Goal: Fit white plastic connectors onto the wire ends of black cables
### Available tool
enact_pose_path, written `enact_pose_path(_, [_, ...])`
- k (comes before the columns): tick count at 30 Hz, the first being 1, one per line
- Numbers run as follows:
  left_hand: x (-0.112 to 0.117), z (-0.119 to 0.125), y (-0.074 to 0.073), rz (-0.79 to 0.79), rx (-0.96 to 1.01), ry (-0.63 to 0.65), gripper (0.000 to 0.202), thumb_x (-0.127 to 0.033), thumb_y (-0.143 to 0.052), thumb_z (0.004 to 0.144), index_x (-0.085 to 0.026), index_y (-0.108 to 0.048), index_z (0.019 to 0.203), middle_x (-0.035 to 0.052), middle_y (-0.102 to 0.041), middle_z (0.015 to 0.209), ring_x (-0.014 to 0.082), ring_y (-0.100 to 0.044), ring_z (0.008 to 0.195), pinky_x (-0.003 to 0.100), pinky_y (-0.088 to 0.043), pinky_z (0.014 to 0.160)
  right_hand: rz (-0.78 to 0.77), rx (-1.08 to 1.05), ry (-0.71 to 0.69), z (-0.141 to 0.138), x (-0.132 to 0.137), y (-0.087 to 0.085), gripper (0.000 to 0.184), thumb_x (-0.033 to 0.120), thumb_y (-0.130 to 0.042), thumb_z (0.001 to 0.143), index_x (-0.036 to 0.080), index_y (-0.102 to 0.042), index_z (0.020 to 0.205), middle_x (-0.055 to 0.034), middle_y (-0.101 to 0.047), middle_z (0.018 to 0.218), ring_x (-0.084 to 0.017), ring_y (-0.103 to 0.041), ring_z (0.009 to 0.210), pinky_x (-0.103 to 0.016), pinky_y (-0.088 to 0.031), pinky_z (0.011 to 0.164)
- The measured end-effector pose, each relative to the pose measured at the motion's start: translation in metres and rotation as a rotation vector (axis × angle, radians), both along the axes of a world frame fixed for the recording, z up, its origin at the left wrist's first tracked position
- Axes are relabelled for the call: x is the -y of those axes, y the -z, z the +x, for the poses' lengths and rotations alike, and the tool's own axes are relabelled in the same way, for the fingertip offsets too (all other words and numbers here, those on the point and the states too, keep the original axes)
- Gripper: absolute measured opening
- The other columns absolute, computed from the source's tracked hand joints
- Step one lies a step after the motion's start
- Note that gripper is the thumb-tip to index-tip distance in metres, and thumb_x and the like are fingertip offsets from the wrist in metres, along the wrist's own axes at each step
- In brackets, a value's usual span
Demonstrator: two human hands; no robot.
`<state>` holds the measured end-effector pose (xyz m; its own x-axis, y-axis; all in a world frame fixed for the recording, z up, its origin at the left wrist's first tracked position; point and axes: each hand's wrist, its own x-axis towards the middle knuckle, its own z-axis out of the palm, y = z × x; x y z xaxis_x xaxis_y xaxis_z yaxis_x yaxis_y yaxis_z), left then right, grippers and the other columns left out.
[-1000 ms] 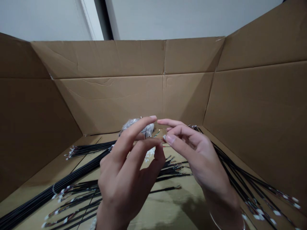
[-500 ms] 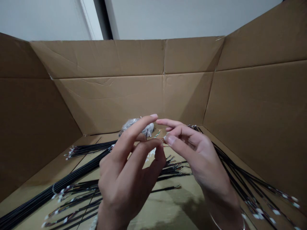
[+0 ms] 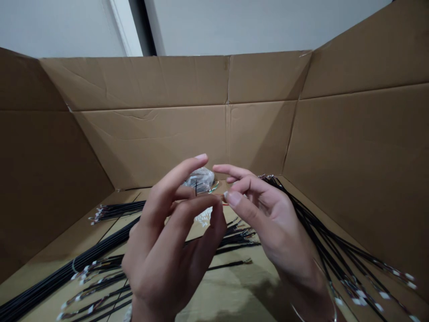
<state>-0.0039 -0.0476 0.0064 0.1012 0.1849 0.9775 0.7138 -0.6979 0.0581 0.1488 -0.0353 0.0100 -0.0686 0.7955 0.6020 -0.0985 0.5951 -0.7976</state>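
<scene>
Over the floor of the cardboard box (image 3: 150, 134), my left hand (image 3: 167, 250) and right hand (image 3: 268, 223) meet fingertip to fingertip. Both are pinched on the same small wire end (image 3: 223, 198), a bit of reddish strand that shows between my left middle finger and my right thumb. It is too small for me to make out more of it. Both index fingers stand free above the pinch, almost touching. A short piece of thin black wire (image 3: 196, 188) shows just behind my left fingers. A thin bracelet (image 3: 330, 295) circles my right wrist.

Just beyond my fingertips a crumpled clear plastic bag (image 3: 201, 178) lies against the far wall. Under the hands sits a little heap of white connectors (image 3: 203, 219), with a few loose black cables (image 3: 237, 235) beside it. A long bundle of black cables (image 3: 67, 273) with white tips runs along the box floor on my left, and another bundle (image 3: 335, 250) fans out along the right wall.
</scene>
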Motion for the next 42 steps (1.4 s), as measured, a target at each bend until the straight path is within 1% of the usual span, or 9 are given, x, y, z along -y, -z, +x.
enact_pose_path(3, [0.003, 0.0, 0.0, -0.087, 0.057, 0.058, 0.019, -0.012, -0.072, 0.093, -0.028, -0.066, 0.101, 0.0015, -0.063, 0.144, 0.0184, -0.074, 0.095, 0.036, -0.061, 0.079, 0.081, 0.015, 0.069, -0.002, 0.0, 0.001, 0.012, 0.03, -0.073, 0.097, 0.027, -0.072, 0.086, -0.0003, -0.074, 0.139, -0.025, -0.064, 0.131, -0.043, -0.048, 0.103])
enact_pose_path(7, [0.004, -0.003, -0.002, -0.277, 0.187, 0.14, 0.017, -0.02, -0.069, 0.099, -0.035, -0.063, 0.106, -0.003, -0.056, 0.144, 0.025, -0.061, 0.13, 0.037, -0.057, 0.085, 0.261, 0.073, 0.242, -0.005, 0.001, 0.004, 0.007, 0.025, -0.073, 0.098, 0.029, -0.072, 0.092, 0.0014, -0.069, 0.145, -0.024, -0.06, 0.133, -0.044, -0.044, 0.113])
enact_pose_path(11, [0.003, -0.006, -0.004, -0.296, 0.13, 0.22, 0.016, -0.024, -0.071, 0.098, -0.037, -0.07, 0.107, -0.0029, -0.061, 0.142, 0.0261, -0.062, 0.13, 0.036, -0.057, 0.081, 0.427, 0.139, 0.399, -0.005, 0.004, 0.008, 0.011, 0.02, -0.075, 0.097, 0.031, -0.073, 0.096, 0.0044, -0.063, 0.151, -0.024, -0.057, 0.132, -0.044, -0.043, 0.114])
enact_pose_path(15, [0.006, -0.005, -0.006, -0.345, 0.251, 0.22, 0.013, -0.022, -0.072, 0.098, -0.034, -0.072, 0.093, -0.0036, -0.068, 0.137, 0.0269, -0.061, 0.135, 0.039, -0.055, 0.094, 0.467, 0.157, 0.465, -0.005, 0.007, 0.011, 0.011, 0.022, -0.077, 0.096, 0.032, -0.074, 0.097, 0.0046, -0.062, 0.151, -0.027, -0.058, 0.132, -0.047, -0.045, 0.112])
enact_pose_path(21, [-0.004, -0.01, -0.004, -0.416, 0.156, 0.389, 0.016, -0.02, -0.075, 0.097, -0.035, -0.078, 0.094, -0.0019, -0.073, 0.131, 0.0238, -0.068, 0.127, 0.036, -0.057, 0.092, 0.453, 0.12, 0.483, -0.006, 0.003, 0.011, 0.01, 0.021, -0.075, 0.098, 0.03, -0.072, 0.095, 0.0021, -0.066, 0.147, -0.027, -0.058, 0.133, -0.048, -0.043, 0.114])
enact_pose_path(27, [-0.004, -0.007, -0.008, -0.504, 0.212, 0.411, 0.013, -0.021, -0.075, 0.096, -0.032, -0.081, 0.091, 0.0004, -0.076, 0.126, 0.0232, -0.068, 0.126, 0.034, -0.057, 0.096, 0.387, 0.089, 0.449, -0.008, 0.0, 0.009, 0.011, 0.02, -0.072, 0.098, 0.029, -0.07, 0.092, -0.0002, -0.07, 0.143, -0.027, -0.059, 0.131, -0.05, -0.044, 0.112])
enact_pose_path(32, [-0.01, -0.011, -0.011, -0.59, 0.25, 0.452, 0.01, -0.026, -0.078, 0.094, -0.031, -0.082, 0.087, -0.0001, -0.078, 0.121, 0.0186, -0.073, 0.109, 0.023, -0.056, 0.072, 0.369, 0.058, 0.424, -0.008, -0.001, 0.009, 0.014, 0.018, -0.072, 0.097, 0.03, -0.07, 0.091, 0.0017, -0.071, 0.141, -0.024, -0.06, 0.131, -0.046, -0.045, 0.112])
enact_pose_path(38, [-0.017, -0.016, -0.01, -0.673, 0.362, 0.558, 0.008, -0.029, -0.081, 0.091, -0.03, -0.083, 0.083, 0.0022, -0.078, 0.119, 0.0148, -0.07, 0.089, 0.016, -0.052, 0.055, 0.324, 0.07, 0.371, -0.006, 0.003, 0.007, 0.01, 0.023, -0.068, 0.101, 0.031, -0.073, 0.102, 0.0036, -0.068, 0.147, -0.023, -0.056, 0.141, -0.044, -0.039, 0.118])
enact_pose_path(42, [-0.021, -0.017, -0.01, -0.755, 0.469, 0.678, 0.011, -0.028, -0.083, 0.09, -0.027, -0.083, 0.079, 0.0033, -0.077, 0.122, 0.0087, -0.066, 0.072, 0.014, -0.051, 0.052, 0.263, 0.12, 0.403, 0.002, 0.003, 0.002, 0.014, 0.024, -0.064, 0.101, 0.027, -0.074, 0.092, -0.0014, -0.072, 0.139, -0.024, -0.059, 0.137, -0.044, -0.041, 0.114])
